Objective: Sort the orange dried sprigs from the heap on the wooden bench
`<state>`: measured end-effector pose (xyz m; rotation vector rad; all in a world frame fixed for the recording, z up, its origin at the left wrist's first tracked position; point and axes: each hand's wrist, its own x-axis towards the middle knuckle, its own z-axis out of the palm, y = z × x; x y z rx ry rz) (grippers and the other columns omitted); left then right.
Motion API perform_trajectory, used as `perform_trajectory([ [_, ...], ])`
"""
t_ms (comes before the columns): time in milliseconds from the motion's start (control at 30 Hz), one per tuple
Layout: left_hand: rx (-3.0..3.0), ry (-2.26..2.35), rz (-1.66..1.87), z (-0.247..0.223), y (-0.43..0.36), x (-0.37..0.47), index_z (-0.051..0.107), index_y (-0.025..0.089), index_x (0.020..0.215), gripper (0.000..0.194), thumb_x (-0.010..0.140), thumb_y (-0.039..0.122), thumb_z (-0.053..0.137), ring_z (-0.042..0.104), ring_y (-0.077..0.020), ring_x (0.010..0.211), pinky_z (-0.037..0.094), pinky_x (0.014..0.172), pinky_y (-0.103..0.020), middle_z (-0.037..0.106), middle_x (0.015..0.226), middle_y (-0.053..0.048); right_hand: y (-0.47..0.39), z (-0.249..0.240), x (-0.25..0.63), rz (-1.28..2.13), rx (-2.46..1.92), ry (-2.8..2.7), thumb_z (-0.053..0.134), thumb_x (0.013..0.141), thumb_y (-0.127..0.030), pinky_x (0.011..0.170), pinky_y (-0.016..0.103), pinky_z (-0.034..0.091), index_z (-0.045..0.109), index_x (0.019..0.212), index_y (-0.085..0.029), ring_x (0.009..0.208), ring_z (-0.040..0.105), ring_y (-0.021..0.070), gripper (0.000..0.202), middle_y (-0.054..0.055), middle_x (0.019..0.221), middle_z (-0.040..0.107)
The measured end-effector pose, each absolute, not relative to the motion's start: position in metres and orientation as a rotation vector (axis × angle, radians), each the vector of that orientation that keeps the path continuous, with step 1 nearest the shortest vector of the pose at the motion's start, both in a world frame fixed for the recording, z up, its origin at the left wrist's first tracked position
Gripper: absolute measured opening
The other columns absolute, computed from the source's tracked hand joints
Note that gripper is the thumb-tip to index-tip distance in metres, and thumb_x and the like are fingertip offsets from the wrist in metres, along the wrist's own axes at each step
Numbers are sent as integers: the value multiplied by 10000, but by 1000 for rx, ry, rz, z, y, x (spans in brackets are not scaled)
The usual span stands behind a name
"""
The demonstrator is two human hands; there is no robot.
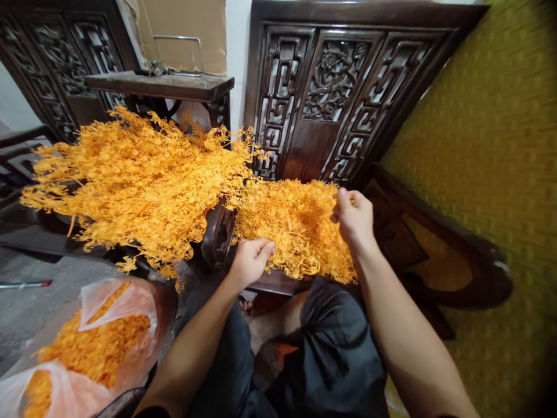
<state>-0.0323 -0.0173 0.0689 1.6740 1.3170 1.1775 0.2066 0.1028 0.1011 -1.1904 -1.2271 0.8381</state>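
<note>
My left hand point(251, 261) is closed in a pinch at the near left edge of a low pile of orange dried-looking blossoms point(300, 203). From its fingertips a sprig of orange flowers point(289, 247) reaches out over the pile. Higher and to the right, my right hand point(354, 219) is raised at the pile's right side with its fingers curled together. A bit of orange shows at those fingers, too small to name. Left of both hands lies a large heap of branching orange flower sprigs point(148, 180).
A plastic-lined container point(143, 342) at lower left holds loose orange pieces. Dark carved wooden panels point(317, 93) rise behind the pile. A small wooden ledge point(174, 84) stands behind the heap. To the right are a curved wooden armrest point(474, 273) and a yellow woven surface point(491, 145).
</note>
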Motion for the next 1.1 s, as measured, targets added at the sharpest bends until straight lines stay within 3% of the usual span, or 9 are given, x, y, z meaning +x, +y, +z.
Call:
perform_trajectory([
  [133,1496,1136,1194,65,-19,-29,649,142,709,428,913,509,565,364,-83,501,256,533,-238,412,516,44,97,100,204,1366,-1071,-1256,859,696,-496,432,208,425,599,903,-194,598,564,108,449,35,875,644],
  [233,1137,911,1165,62,-20,-21,625,135,712,484,825,605,655,274,-52,444,200,463,-218,378,518,60,79,105,186,1689,-955,-1370,847,727,-465,404,180,316,651,1049,-193,537,478,88,465,-18,710,568],
  [333,883,792,1158,65,-22,-14,572,138,640,517,690,610,777,226,-26,406,163,416,-201,345,504,73,68,113,167,1782,-882,-1487,801,724,-617,393,198,233,662,943,-188,455,351,75,502,-63,552,430],
  [467,759,750,1208,72,-21,-11,536,149,607,509,631,565,829,228,-22,379,136,386,-191,321,481,82,73,111,158,1548,-947,-1484,839,654,-645,394,204,228,519,697,-207,413,315,62,545,-74,505,400],
  [667,718,709,1234,71,-20,-15,498,161,608,479,635,490,846,217,-11,366,108,393,-190,305,483,94,106,100,184,1069,-1057,-1287,779,709,-686,378,207,357,462,696,-223,422,419,84,561,-61,531,452],
  [767,695,728,1289,68,-21,-20,522,150,632,455,642,472,843,252,-12,379,120,397,-192,372,520,73,111,101,202,1041,-1036,-1199,833,661,-647,413,211,444,527,739,-208,550,552,109,541,-7,714,582],
  [867,613,617,1300,68,-17,-26,486,172,643,412,654,391,835,154,-13,387,88,404,-186,229,487,117,94,104,206,1208,-1037,-1365,850,711,-525,476,243,505,672,874,-186,693,616,142,416,72,965,660],
  [1000,533,545,1273,69,-12,-27,567,153,709,294,704,347,788,111,-30,410,77,404,-185,161,480,127,63,114,187,1241,-961,-1430,759,824,-498,401,213,328,710,1049,-195,538,451,97,380,11,747,572],
  [1100,508,571,1288,70,-12,-22,563,152,705,252,745,317,749,116,-34,412,86,406,-185,157,485,121,52,123,171,1096,-1013,-1659,698,870,-529,437,227,313,720,941,-186,546,434,105,351,2,670,524],
])
